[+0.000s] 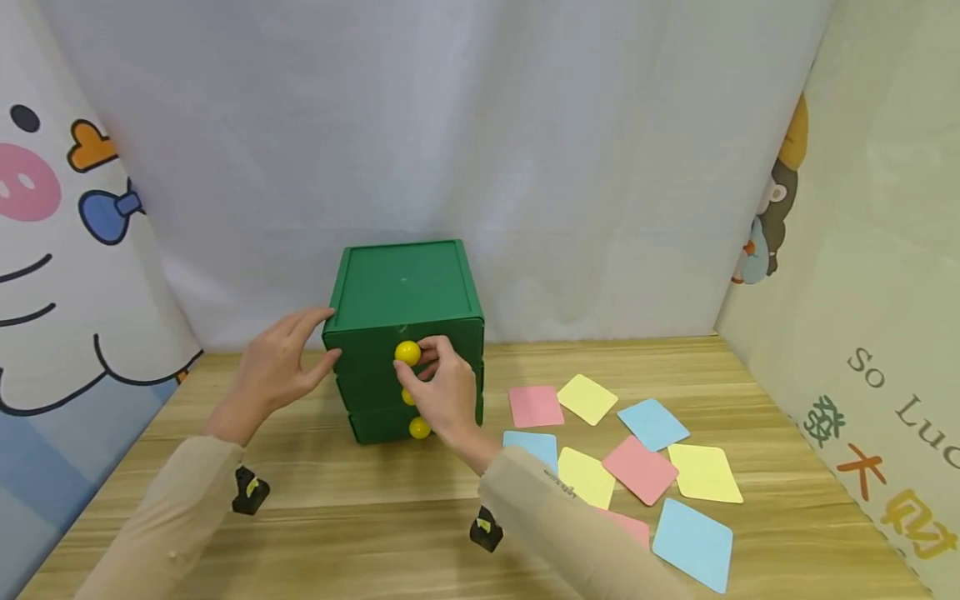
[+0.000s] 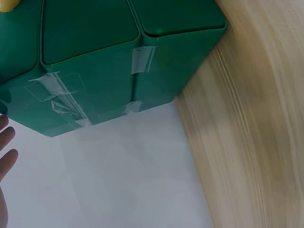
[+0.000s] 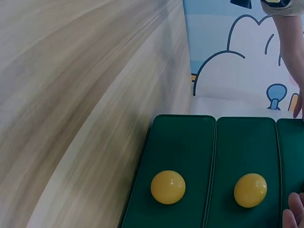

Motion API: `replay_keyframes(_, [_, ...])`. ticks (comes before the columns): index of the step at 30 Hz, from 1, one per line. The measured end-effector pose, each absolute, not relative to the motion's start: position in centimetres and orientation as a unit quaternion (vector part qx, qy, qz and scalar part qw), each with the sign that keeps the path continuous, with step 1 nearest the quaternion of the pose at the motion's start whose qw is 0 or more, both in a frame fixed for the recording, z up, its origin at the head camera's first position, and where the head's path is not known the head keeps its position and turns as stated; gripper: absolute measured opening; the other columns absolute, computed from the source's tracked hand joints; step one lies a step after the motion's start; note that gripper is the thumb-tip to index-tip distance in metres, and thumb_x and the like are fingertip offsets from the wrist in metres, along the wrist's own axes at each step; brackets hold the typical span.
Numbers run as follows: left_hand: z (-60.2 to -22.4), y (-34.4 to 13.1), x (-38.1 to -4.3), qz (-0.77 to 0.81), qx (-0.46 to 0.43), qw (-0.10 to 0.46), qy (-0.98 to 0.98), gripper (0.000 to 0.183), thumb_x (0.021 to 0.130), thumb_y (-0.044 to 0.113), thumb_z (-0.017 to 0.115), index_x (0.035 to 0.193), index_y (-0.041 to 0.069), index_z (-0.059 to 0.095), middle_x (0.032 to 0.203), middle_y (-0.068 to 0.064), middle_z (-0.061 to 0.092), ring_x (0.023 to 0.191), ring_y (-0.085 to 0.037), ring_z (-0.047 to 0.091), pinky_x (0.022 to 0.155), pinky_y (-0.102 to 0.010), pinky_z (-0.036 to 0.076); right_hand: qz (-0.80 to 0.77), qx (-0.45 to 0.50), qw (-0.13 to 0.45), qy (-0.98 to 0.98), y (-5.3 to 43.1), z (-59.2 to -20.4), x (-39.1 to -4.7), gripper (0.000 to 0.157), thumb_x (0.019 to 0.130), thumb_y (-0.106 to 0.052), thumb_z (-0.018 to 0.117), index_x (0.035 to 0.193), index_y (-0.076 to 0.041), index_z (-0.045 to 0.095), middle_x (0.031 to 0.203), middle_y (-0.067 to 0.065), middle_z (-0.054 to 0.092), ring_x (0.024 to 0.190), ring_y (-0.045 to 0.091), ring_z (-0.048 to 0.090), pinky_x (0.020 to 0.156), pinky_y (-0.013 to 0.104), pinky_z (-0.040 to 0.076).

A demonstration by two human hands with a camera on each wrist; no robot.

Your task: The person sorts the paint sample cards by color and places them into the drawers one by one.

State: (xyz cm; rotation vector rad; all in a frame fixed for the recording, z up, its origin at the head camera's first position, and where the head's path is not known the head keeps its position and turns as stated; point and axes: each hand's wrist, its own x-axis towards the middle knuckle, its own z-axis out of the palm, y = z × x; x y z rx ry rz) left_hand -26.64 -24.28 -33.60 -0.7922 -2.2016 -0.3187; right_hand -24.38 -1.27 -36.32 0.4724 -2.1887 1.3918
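Observation:
A green three-drawer cabinet [image 1: 405, 283] stands on the table, a round yellow knob on each drawer front. My right hand [image 1: 450, 392] is at the top drawer, thumb and fingers pinching its yellow knob [image 1: 407, 352]. It partly covers the middle knob [image 1: 408, 397], while the bottom knob [image 1: 419, 427] shows below. At the cabinet's upper left corner, my left hand [image 1: 273, 362] rests its fingertips along the edge, thumb spread lower. In the left wrist view its fingers [image 2: 7, 161] enter beside the taped cabinet side [image 2: 90, 95]. The right wrist view catches right fingertips [image 3: 294, 209] by the top drawer.
Pink, yellow and light blue paper squares [image 1: 640, 469] lie spread on the wooden table [image 1: 360, 542], right of the cabinet. A pale curtain [image 1: 480, 167] hangs behind it. Printed cloths stand at the left [image 1: 45, 275] and right [image 1: 847, 292].

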Motion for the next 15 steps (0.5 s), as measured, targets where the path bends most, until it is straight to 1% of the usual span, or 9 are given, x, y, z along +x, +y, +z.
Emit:
replay_keyframes(3, [-33.5,-24.4,-26.5,-0.129,-0.317,0.378,-0.86,0.049,0.085,0.03,0.062,0.122,-0.001,0.053,0.112,-0.023,0.058,0.098,-0.038,0.056,0.075,-0.052,0.049,0.51,0.165,0.265,-0.801,-1.6,-36.5,-24.4,0.028,0.082,-0.029,0.067,0.099,-0.007,0.058,0.083,0.004,0.063,0.065,0.013,0.06,0.056,0.017,0.046])
replay_keyframes(6, [-33.5,-24.7,-26.4,-0.128,-0.325,0.372,-0.86,0.048,0.082,0.02,0.066,0.123,0.0,0.053,0.113,-0.022,0.058,0.098,-0.037,0.056,0.074,-0.051,0.049,0.509,0.163,0.27,-0.801,-1.7,-36.6,-24.4,0.028,0.083,-0.029,0.067,0.099,-0.007,0.058,0.083,0.004,0.063,0.064,0.012,0.06,0.055,0.016,0.046])
replay_keyframes(12, [-33.4,-25.2,-26.3,-0.127,-0.348,0.37,-0.852,0.045,0.087,0.023,0.061,0.126,0.002,0.052,0.112,-0.021,0.059,0.096,-0.037,0.058,0.074,-0.051,0.05,0.506,0.166,0.271,-0.802,-1.7,-36.6,-24.4,0.027,0.082,-0.028,0.067,0.098,-0.008,0.058,0.082,0.003,0.063,0.064,0.01,0.059,0.055,0.015,0.046])
replay_keyframes(15, [-33.4,-25.3,-26.4,-0.127,-0.354,0.369,-0.85,0.047,0.084,0.017,0.064,0.127,0.002,0.051,0.112,-0.02,0.059,0.096,-0.037,0.058,0.074,-0.051,0.05,0.503,0.166,0.276,-0.802,-1.7,-36.6,-24.5,0.027,0.082,-0.028,0.067,0.097,-0.008,0.058,0.081,0.003,0.063,0.064,0.01,0.059,0.055,0.015,0.046])
